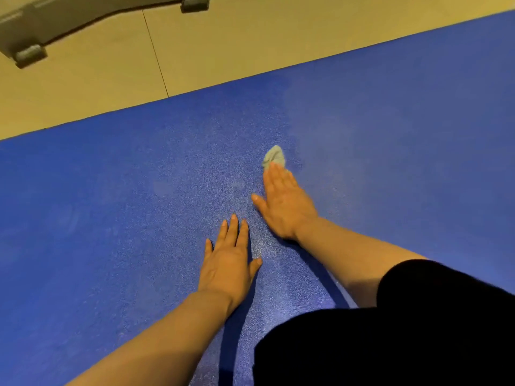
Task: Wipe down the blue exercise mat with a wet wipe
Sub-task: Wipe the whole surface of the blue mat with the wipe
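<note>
R hand (284,203) flat, fingers straight, pressing wet wipe (274,157) onto blue mat (111,218) mid-width, nearer its far edge. L hand (230,259) flat on mat just beside it, fingers spread, holding nothing.

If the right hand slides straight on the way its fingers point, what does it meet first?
The right hand already presses the wet wipe. Beyond that lies only bare blue mat, then probably the tiled floor.

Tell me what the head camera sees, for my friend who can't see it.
A right hand presses a crumpled wet wipe flat-fingered onto a blue exercise mat. The left hand rests flat on the mat nearby. Tan floor lies beyond.
</note>
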